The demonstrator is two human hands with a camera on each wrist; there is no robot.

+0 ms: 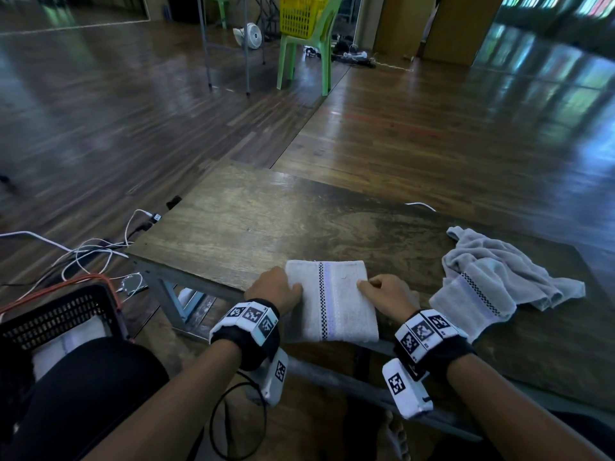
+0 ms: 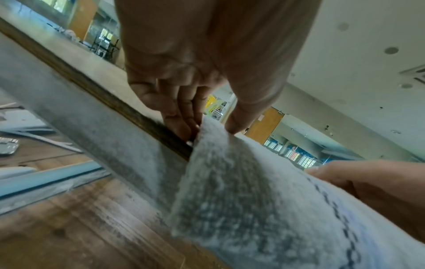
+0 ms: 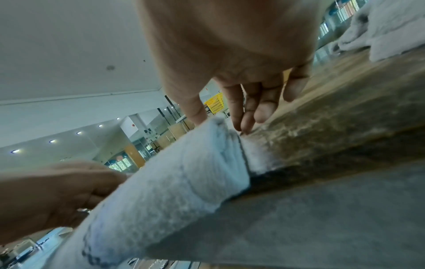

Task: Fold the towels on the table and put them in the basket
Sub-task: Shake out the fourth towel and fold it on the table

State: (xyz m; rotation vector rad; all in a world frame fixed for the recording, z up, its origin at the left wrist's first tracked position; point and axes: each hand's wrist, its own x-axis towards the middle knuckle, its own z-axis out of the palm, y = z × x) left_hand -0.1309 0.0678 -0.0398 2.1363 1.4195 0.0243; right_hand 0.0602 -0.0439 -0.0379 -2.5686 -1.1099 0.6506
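Observation:
A folded white towel (image 1: 332, 301) with a checked stripe lies at the near edge of the wooden table (image 1: 253, 221). My left hand (image 1: 278, 289) pinches its left edge between thumb and fingers (image 2: 181, 125), and the towel (image 2: 241, 191) hangs over the table edge there. My right hand (image 1: 386, 292) pinches the right edge, thumb on top and fingers (image 3: 243, 120) underneath the towel (image 3: 184, 172). A crumpled grey towel (image 1: 492, 277) lies on the table to the right. A black basket (image 1: 56, 317) with a folded towel inside sits low at the left, beside my knee.
Cables (image 1: 93, 254) and an orange cord trail on the floor left of the table. A green chair (image 1: 309, 44) carrying a yellow basket (image 1: 301, 15) stands far back, next to a small fan (image 1: 251, 34). Wooden floor surrounds the table.

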